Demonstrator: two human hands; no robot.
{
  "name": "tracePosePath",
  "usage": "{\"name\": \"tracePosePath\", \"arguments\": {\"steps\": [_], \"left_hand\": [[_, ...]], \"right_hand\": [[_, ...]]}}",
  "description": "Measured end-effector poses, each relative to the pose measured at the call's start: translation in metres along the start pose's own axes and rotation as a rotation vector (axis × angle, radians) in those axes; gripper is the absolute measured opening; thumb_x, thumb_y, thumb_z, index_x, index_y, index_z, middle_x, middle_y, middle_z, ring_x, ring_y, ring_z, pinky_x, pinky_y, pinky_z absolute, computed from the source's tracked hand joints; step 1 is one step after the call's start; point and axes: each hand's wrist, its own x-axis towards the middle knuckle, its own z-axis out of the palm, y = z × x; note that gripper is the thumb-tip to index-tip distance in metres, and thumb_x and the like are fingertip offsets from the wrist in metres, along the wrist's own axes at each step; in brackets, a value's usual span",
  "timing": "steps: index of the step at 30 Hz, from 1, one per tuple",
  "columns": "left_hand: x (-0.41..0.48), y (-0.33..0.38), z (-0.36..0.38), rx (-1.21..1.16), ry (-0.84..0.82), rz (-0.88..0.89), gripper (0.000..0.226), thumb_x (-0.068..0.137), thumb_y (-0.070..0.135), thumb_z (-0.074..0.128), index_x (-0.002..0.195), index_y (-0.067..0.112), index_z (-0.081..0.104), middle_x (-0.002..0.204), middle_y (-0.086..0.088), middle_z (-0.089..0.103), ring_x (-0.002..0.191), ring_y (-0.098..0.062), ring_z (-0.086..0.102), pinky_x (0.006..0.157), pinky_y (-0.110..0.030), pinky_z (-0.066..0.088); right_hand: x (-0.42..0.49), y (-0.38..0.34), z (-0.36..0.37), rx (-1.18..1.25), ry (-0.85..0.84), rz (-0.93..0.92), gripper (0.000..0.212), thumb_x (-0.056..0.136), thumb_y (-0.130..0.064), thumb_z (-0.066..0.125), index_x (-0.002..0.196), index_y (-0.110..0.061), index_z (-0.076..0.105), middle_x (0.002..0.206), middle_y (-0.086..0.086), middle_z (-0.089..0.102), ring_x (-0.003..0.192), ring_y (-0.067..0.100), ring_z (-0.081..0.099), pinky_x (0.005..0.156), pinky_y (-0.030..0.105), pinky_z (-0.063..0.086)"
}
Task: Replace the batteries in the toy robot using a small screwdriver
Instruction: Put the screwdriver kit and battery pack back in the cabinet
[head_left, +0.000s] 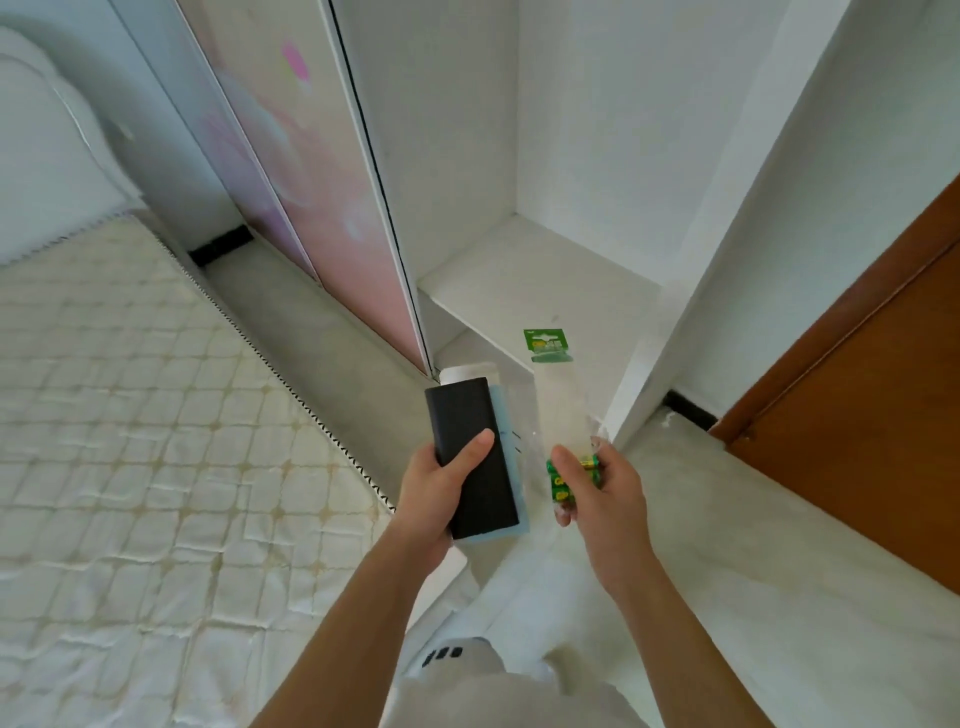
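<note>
We stand between a quilted cream mattress (130, 389) and an empty white alcove shelf (545, 270); no toy robot or screwdriver is in view. Our left hand (441, 488) wraps a flat black rectangular case (470, 452) stacked on a pale blue box (511, 467), rigid and probably best gripped by the long edges. Our right hand (597, 488) pinches a clear plastic blister strip (561, 400) of green batteries (563, 480) — light, flimsy, likely slippery, so we hold at the cells
</note>
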Motion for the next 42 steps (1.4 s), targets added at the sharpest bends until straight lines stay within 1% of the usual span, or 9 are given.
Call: {"name": "tracePosePath", "arguments": {"steps": [4, 10, 15, 19, 22, 25, 32, 39, 42], "left_hand": [[0.029, 0.01, 0.006, -0.028, 0.047, 0.004, 0.041, 0.082, 0.028, 0.076, 0.116, 0.01, 0.063, 0.103, -0.012, 0.075, 0.09, -0.026, 0.074, 0.068, -0.036, 0.061], [0.087, 0.025, 0.011, -0.037, 0.086, -0.018, 0.042, 0.082, 0.031, 0.077, 0.117, 0.01, 0.063, 0.104, -0.013, 0.075, 0.095, -0.029, 0.073, 0.082, -0.046, 0.061], [0.155, 0.055, 0.02, -0.072, 0.071, -0.018, 0.043, 0.082, 0.031, 0.077, 0.117, 0.012, 0.061, 0.106, -0.012, 0.074, 0.095, -0.027, 0.073, 0.073, -0.038, 0.061], [0.221, 0.092, 0.026, -0.078, 0.049, -0.042, 0.034, 0.084, 0.029, 0.075, 0.111, 0.013, 0.061, 0.102, -0.011, 0.074, 0.09, -0.025, 0.073, 0.069, -0.037, 0.061], [0.266, 0.127, 0.03, -0.074, 0.024, -0.049, 0.032, 0.085, 0.029, 0.075, 0.11, 0.015, 0.06, 0.105, -0.011, 0.072, 0.095, -0.028, 0.072, 0.076, -0.041, 0.061], [0.308, 0.157, 0.035, -0.05, 0.006, -0.045, 0.037, 0.084, 0.029, 0.075, 0.114, 0.014, 0.06, 0.106, -0.011, 0.072, 0.096, -0.028, 0.071, 0.076, -0.04, 0.061], [0.368, 0.195, 0.071, 0.002, -0.041, -0.091, 0.035, 0.083, 0.03, 0.077, 0.111, 0.019, 0.058, 0.104, -0.009, 0.071, 0.093, -0.026, 0.071, 0.071, -0.037, 0.059], [0.392, 0.204, 0.11, 0.038, -0.098, -0.128, 0.035, 0.086, 0.022, 0.074, 0.116, 0.015, 0.058, 0.107, -0.011, 0.071, 0.094, -0.026, 0.071, 0.066, -0.033, 0.06], [0.403, 0.203, 0.118, 0.054, -0.135, -0.142, 0.035, 0.085, 0.016, 0.074, 0.115, 0.015, 0.058, 0.108, -0.012, 0.07, 0.097, -0.028, 0.07, 0.072, -0.037, 0.061]], "right_hand": [[0.041, -0.009, 0.008, -0.018, -0.068, -0.008, 0.012, 0.092, -0.022, 0.068, 0.096, -0.012, 0.064, 0.07, -0.001, 0.059, 0.057, 0.011, 0.053, 0.049, 0.026, 0.046], [0.098, -0.013, 0.02, -0.092, -0.112, 0.01, 0.012, 0.091, -0.028, 0.069, 0.096, -0.018, 0.064, 0.067, -0.008, 0.062, 0.057, 0.008, 0.056, 0.052, 0.028, 0.049], [0.165, -0.023, 0.036, -0.178, -0.107, -0.002, 0.013, 0.092, -0.027, 0.067, 0.092, -0.015, 0.061, 0.063, -0.009, 0.06, 0.053, 0.005, 0.056, 0.051, 0.026, 0.053], [0.236, -0.035, 0.059, -0.23, -0.059, 0.018, 0.03, 0.091, -0.029, 0.069, 0.091, -0.002, 0.056, 0.066, 0.003, 0.056, 0.053, 0.01, 0.054, 0.049, 0.027, 0.052], [0.287, -0.05, 0.079, -0.243, -0.036, 0.012, 0.032, 0.091, -0.029, 0.069, 0.089, -0.001, 0.055, 0.066, 0.004, 0.055, 0.052, 0.01, 0.053, 0.048, 0.025, 0.051], [0.329, -0.063, 0.097, -0.223, -0.009, 0.005, 0.033, 0.091, -0.03, 0.068, 0.091, 0.0, 0.055, 0.066, 0.006, 0.055, 0.052, 0.013, 0.052, 0.048, 0.025, 0.051], [0.384, -0.078, 0.098, -0.182, 0.059, 0.028, 0.022, 0.091, -0.024, 0.069, 0.086, -0.006, 0.057, 0.059, -0.005, 0.056, 0.052, 0.014, 0.052, 0.046, 0.026, 0.049], [0.411, -0.078, 0.07, -0.149, 0.111, 0.03, 0.024, 0.092, -0.024, 0.068, 0.083, -0.005, 0.055, 0.057, -0.005, 0.053, 0.047, 0.015, 0.049, 0.045, 0.025, 0.047], [0.421, -0.076, 0.063, -0.123, 0.126, 0.041, 0.023, 0.092, -0.023, 0.068, 0.081, -0.008, 0.054, 0.056, -0.007, 0.053, 0.048, 0.013, 0.049, 0.045, 0.025, 0.048]]}}
